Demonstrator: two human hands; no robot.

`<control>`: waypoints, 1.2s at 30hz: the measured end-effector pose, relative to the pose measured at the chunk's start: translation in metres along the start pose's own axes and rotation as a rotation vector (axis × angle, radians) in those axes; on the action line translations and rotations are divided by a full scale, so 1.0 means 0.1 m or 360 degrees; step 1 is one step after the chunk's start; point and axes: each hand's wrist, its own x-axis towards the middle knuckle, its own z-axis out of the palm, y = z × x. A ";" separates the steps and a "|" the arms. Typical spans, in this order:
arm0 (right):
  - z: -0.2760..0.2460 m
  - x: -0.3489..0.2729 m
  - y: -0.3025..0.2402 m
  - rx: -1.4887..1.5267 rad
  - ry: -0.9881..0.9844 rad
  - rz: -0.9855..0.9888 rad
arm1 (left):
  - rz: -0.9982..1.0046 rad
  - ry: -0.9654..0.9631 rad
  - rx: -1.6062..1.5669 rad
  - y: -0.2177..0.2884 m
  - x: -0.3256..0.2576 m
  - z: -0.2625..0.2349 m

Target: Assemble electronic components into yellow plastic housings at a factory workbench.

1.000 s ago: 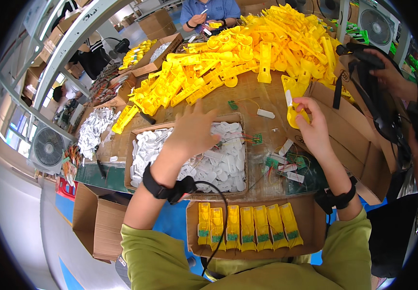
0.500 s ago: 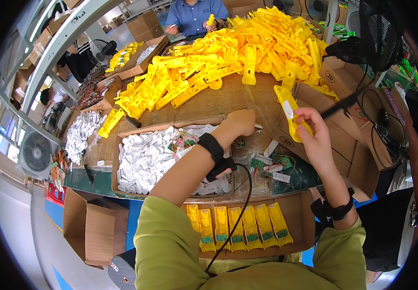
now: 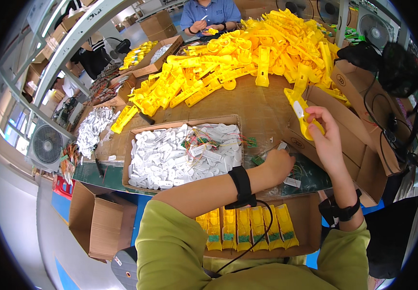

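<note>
On the bench [image 3: 247, 104], the box [image 3: 170, 125] of white parts [image 3: 160, 159] stands by the front edge, left of the working spot, with a tangle of wires [image 3: 199, 140] lying on top; the left forearm is best kept high past its near right corner so nothing snags. The left hand [image 3: 279, 166] is curled, knuckles up, among wired pieces close to the bench's front edge toward its right end. Whether it pinches anything is hidden, so I cannot tell. A good pick there would take a solid white block [image 3: 292, 182] rather than tug the thin wires. The black cable [image 3: 271, 220] from its wristband hangs over the row of filled yellow housings [image 3: 242, 232] in the tray before the front edge, and deserves watching. Farther right, the right hand [image 3: 326, 129] pinches the near end of a yellow housing [image 3: 295, 102] between thumb and fingers, above the bench's right side; a light, steady hold with the hollow turned up would suit its white insert [image 3: 298, 109].

Compared with half a second ago, the left hand has gone from beyond the box's far right corner to the wired pieces nearer the front edge. The right hand keeps its pinch.
</note>
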 end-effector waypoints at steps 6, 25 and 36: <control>-0.06 0.03 0.01 0.0045 0.0046 0.0007 | 0.0086 0.0238 -0.0660 -0.28 -0.52 -0.57; 0.09 -0.10 0.13 -0.0117 0.0045 0.0006 | -0.0505 0.0608 0.0256 -0.37 -0.86 -0.53; -0.04 -0.10 0.13 0.0029 0.0113 0.0014 | -0.0066 0.0250 -0.0289 0.07 -0.26 0.32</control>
